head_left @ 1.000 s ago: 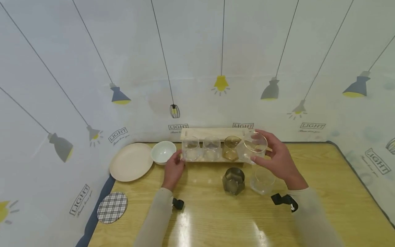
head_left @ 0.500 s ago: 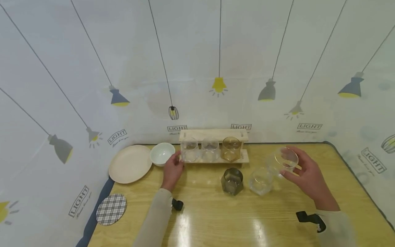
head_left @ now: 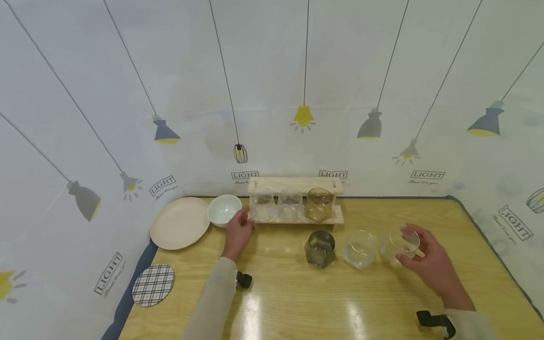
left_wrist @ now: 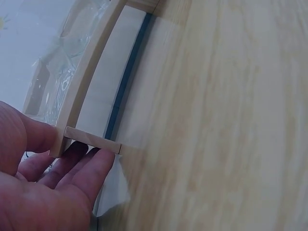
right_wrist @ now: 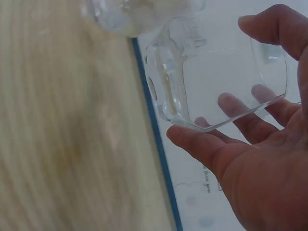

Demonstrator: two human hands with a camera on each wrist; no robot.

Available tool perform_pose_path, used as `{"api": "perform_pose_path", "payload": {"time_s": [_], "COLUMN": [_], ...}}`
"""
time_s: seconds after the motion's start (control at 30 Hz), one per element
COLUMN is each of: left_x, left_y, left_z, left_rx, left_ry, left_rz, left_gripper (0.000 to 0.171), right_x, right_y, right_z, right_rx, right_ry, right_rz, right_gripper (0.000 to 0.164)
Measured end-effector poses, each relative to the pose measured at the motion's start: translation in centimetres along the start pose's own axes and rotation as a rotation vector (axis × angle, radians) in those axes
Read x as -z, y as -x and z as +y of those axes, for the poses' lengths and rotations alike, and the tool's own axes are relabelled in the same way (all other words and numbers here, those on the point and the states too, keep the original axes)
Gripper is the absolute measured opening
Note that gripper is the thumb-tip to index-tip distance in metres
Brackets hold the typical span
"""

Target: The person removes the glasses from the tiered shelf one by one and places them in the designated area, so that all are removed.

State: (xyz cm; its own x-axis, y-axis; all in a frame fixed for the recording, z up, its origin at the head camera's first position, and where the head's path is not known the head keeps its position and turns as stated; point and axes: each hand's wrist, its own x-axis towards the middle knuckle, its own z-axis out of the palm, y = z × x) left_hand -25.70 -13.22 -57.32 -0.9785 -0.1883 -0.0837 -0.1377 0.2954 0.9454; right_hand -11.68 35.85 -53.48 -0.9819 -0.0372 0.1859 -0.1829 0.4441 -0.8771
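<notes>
My right hand (head_left: pixel 433 267) holds a clear faceted glass (head_left: pixel 397 243) with a gold rim, low over the right side of the table. In the right wrist view the thumb lies on one side of that glass and the fingers curl round the other. At the left end of a two-level wooden rack (head_left: pixel 295 184), my left hand (head_left: pixel 239 234) grips the rack's corner, thumb above and fingers below in the left wrist view. Two clear glasses, a left one (head_left: pixel 262 212) and a middle one (head_left: pixel 290 212), stand on its lower board beside an amber glass (head_left: pixel 319 208).
In front of the rack, a smoky grey glass (head_left: pixel 320 250) and another clear glass (head_left: pixel 359 250) stand on the wooden table (head_left: pixel 297 302). Left of it are a white bowl (head_left: pixel 224 211), a beige plate (head_left: pixel 180 224) and a checked round mat (head_left: pixel 153 285). A printed wall covering (head_left: pixel 272 71) rises behind.
My right hand has carried the clear glass from the rack's right end to the right and down toward the table, beside the other clear glass. My left hand stays at the rack.
</notes>
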Motion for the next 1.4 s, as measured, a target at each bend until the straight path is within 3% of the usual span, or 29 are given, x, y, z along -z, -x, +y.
{"api": "perform_pose_path", "payload": {"time_s": [0.17, 0.4, 0.57, 0.87, 1.07, 1.4], "left_x": [0.1, 0.1, 0.2, 0.2, 0.3, 0.1], "left_y": [-0.3, -0.5, -0.2, -0.1, -0.3, -0.4], "left_z": [-0.4, -0.9, -1.0, -0.7, -0.6, -0.7], "left_rx": [0.004, -0.037, -0.045, -0.04, -0.045, -0.042], "left_ry": [-0.003, -0.01, 0.006, 0.035, 0.021, -0.001], "left_rz": [-0.007, -0.018, -0.02, -0.023, -0.022, -0.007], "left_gripper": [0.047, 0.047, 0.045, 0.044, 0.043, 0.044], "right_x": [0.1, 0.2, 0.1, 0.2, 0.1, -0.9], "right_y": [0.0, -0.2, 0.0, -0.1, -0.6, -2.8], "right_z": [1.6, 2.4, 2.7, 2.0, 0.7, -3.3], "right_rx": [-0.079, -0.183, -0.19, -0.141, -0.017, 0.095], "right_ry": [0.009, 0.116, 0.107, 0.184, 0.214, 0.225], "right_rz": [-0.062, -0.081, -0.092, -0.087, 0.007, 0.082], "right_gripper": [0.081, 0.084, 0.086, 0.087, 0.082, 0.069]}}
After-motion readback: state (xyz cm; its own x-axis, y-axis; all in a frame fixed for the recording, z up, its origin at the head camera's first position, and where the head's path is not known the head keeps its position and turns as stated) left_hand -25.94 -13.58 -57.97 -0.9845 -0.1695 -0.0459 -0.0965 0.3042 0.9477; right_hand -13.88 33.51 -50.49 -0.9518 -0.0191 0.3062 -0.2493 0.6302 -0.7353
